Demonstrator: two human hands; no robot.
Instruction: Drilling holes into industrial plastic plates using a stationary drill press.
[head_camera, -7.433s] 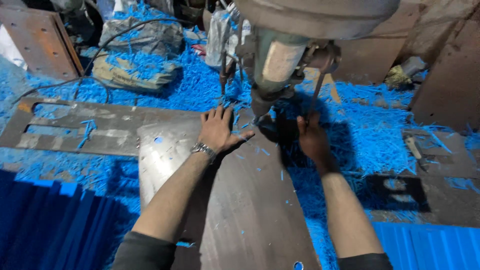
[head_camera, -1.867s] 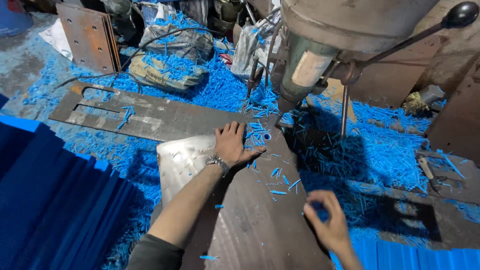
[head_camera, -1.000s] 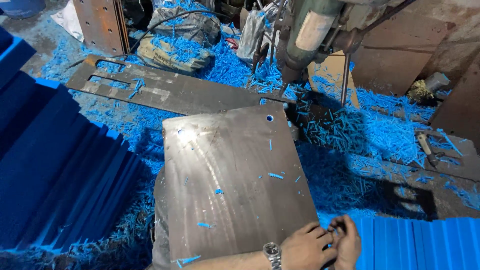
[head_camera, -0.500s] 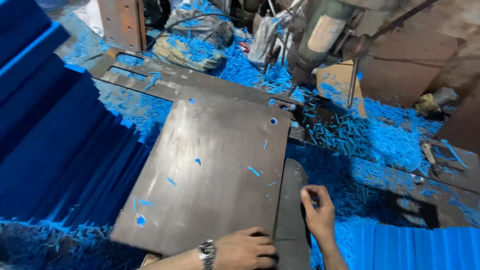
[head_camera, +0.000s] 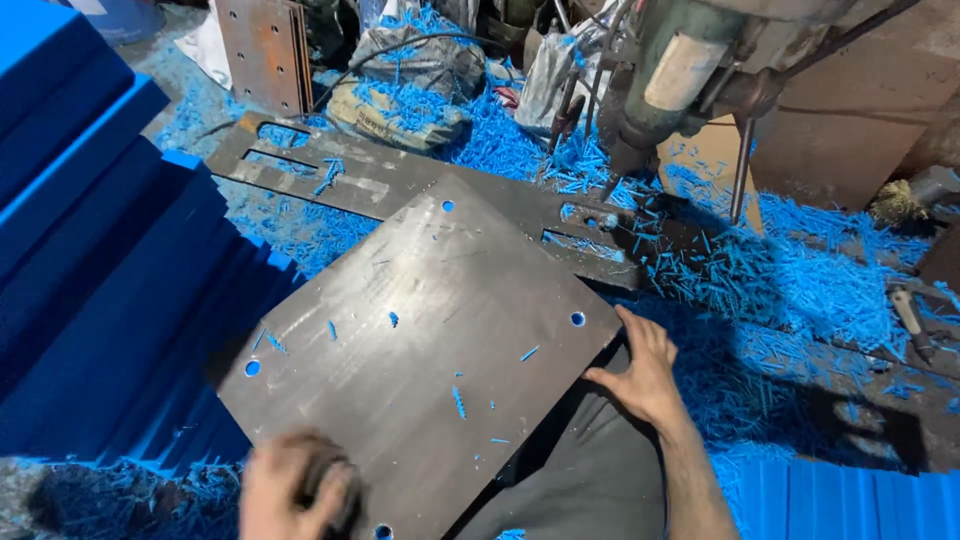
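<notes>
Both hands are on a big dark steel plate (head_camera: 420, 360) with 4 holes drilled near its corners, lying tilted over blue shavings (head_camera: 800, 290) in front of the drill press (head_camera: 670, 80). Right hand (head_camera: 645, 375) grips the plate's right edge, thumb under the corner hole, fingers spread. Left hand (head_camera: 295, 490) is blurry at the near edge; can't tell how tight it's closed. Blue stacked sheets (head_camera: 90, 260) sit left.

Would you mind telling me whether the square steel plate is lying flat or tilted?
Tilted. The steel plate is gripped by the left hand and right hand, sloping over a second sheet.
</notes>
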